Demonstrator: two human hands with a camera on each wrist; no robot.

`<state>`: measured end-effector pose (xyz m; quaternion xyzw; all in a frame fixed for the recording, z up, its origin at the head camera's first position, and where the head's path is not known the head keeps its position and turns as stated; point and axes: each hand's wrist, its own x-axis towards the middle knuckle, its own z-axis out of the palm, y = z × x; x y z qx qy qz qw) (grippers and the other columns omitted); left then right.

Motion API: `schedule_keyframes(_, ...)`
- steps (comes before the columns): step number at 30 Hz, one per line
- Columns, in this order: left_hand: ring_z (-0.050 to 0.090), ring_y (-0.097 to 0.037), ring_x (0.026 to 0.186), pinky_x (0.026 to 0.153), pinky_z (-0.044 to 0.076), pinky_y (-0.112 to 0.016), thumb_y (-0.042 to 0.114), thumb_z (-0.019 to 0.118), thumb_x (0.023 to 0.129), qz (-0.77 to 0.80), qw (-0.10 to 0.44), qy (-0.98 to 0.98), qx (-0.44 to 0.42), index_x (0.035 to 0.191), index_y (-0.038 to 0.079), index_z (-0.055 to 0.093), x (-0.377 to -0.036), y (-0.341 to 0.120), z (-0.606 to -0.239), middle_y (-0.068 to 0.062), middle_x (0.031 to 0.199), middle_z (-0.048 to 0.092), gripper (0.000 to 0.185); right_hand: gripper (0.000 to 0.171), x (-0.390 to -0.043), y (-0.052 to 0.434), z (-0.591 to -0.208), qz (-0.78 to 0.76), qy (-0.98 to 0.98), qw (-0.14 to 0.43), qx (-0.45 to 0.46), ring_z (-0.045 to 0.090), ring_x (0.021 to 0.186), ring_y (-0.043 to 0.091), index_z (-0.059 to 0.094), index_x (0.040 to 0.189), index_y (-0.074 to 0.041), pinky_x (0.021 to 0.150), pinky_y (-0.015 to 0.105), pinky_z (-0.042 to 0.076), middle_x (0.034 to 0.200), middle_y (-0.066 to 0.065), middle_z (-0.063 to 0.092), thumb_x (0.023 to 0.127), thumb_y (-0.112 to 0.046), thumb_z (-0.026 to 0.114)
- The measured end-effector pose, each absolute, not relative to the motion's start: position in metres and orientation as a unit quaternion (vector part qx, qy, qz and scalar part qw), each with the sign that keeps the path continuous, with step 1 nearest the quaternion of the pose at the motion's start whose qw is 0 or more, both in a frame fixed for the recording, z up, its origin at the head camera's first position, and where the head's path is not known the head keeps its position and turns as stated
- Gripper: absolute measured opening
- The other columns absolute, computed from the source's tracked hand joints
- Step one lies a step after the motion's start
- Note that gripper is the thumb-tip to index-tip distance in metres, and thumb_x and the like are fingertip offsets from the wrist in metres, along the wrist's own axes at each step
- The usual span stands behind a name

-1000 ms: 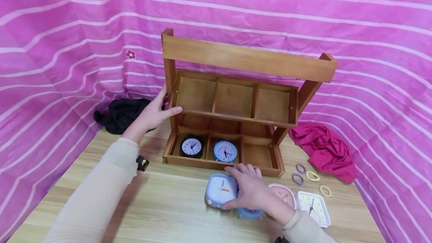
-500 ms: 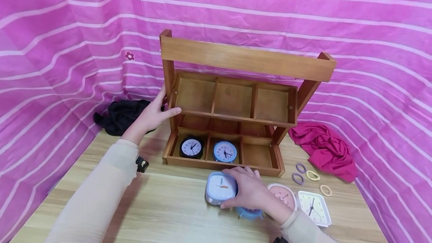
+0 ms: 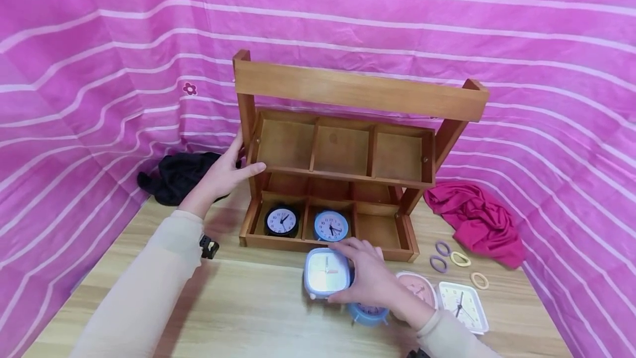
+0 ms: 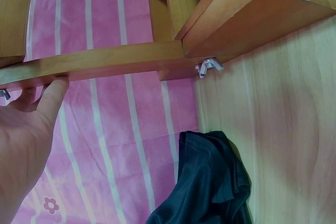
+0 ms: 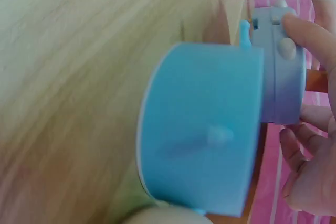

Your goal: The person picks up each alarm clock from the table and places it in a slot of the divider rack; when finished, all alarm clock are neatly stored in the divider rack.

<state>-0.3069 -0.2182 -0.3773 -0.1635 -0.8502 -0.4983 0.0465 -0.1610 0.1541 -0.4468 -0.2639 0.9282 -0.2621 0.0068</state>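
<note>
A wooden rack [image 3: 358, 90] with two tiers of compartments stands on the table. My left hand [image 3: 229, 173] holds its left post, thumb across the front and fingers behind; in the left wrist view the left hand [image 4: 31, 129] has one fingertip on a wooden bar [image 4: 115, 61]. My right hand [image 3: 365, 278] grips a lavender square clock [image 3: 326, 271] just in front of the rack, tilted up off the table. In the right wrist view its fingers [image 5: 310, 35] lie on the lavender clock [image 5: 286, 77], behind a blue round clock [image 5: 205, 129].
A black clock [image 3: 281, 221] and a blue clock [image 3: 330, 225] sit in the lower tier. A blue round clock [image 3: 367, 314], a pink clock [image 3: 422, 287] and a white square clock [image 3: 459, 304] lie at front right, beside several hair ties [image 3: 459, 259]. Red cloth [image 3: 477, 220] right, black cloth [image 3: 174, 175] left.
My right hand has raised and tilted the lavender clock slightly toward the rack. The left hand stays on the post.
</note>
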Motion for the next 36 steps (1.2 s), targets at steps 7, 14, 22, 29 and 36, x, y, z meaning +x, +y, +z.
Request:
schedule_keyframes(7, 0.024, -0.045, 0.155, 0.122, 0.023, -0.067, 0.025, 0.072, 0.100, -0.503, 0.058, -0.846, -0.166, 0.165, 0.049, -0.005, -0.306, -0.220, -0.379, -0.013, 0.172, 0.021, 0.103, 0.100, -0.180, 0.177, -0.429, -0.284, 0.921, -0.033, -0.264, 0.053, 0.126, 0.022, 0.062, 0.146, -0.022, 0.096, 0.046, 0.040, 0.142, -0.005, 0.059, 0.058, -0.044, 0.103)
schedule_keyframes(14, 0.026, -0.045, 0.154, 0.120, 0.028, -0.065, 0.030, 0.073, 0.099, -0.509, 0.054, -0.843, -0.167, 0.162, 0.055, -0.005, -0.306, -0.223, -0.384, -0.004, 0.174, 0.017, 0.104, 0.099, -0.220, 0.220, -0.418, -0.296, 0.920, -0.044, -0.252, 0.056, 0.127, 0.029, 0.060, 0.147, -0.015, 0.103, 0.060, 0.046, 0.144, 0.007, 0.058, 0.062, -0.042, 0.102)
schedule_keyframes(22, 0.025, -0.043, 0.155, 0.122, 0.024, -0.064, 0.028, 0.073, 0.100, -0.506, 0.059, -0.842, -0.175, 0.164, 0.052, -0.004, -0.303, -0.220, -0.380, -0.006, 0.174, 0.017, 0.103, 0.091, -0.257, 0.261, -0.427, -0.266, 0.927, -0.040, -0.260, 0.061, 0.119, 0.037, 0.063, 0.140, -0.008, 0.100, 0.056, 0.052, 0.134, 0.019, 0.062, 0.064, -0.040, 0.102)
schedule_keyframes(29, 0.023, -0.045, 0.155, 0.124, 0.020, -0.063, 0.021, 0.071, 0.101, -0.512, 0.043, -0.839, -0.175, 0.168, 0.038, -0.005, -0.281, -0.209, -0.354, -0.013, 0.174, 0.015, 0.102, 0.088, -0.263, 0.276, -0.444, -0.258, 0.932, -0.008, -0.256, 0.063, 0.117, 0.033, 0.065, 0.138, -0.005, 0.102, 0.054, 0.051, 0.133, 0.019, 0.064, 0.064, -0.038, 0.102)
schedule_keyframes(36, 0.023, -0.045, 0.155, 0.123, 0.020, -0.064, 0.023, 0.071, 0.101, -0.511, 0.045, -0.840, -0.175, 0.167, 0.041, -0.005, -0.278, -0.206, -0.351, -0.013, 0.174, 0.016, 0.103, 0.088, -0.267, 0.280, -0.451, -0.261, 0.930, 0.003, -0.258, 0.061, 0.122, 0.039, 0.064, 0.138, 0.000, 0.105, 0.057, 0.048, 0.133, 0.022, 0.064, 0.065, -0.033, 0.101)
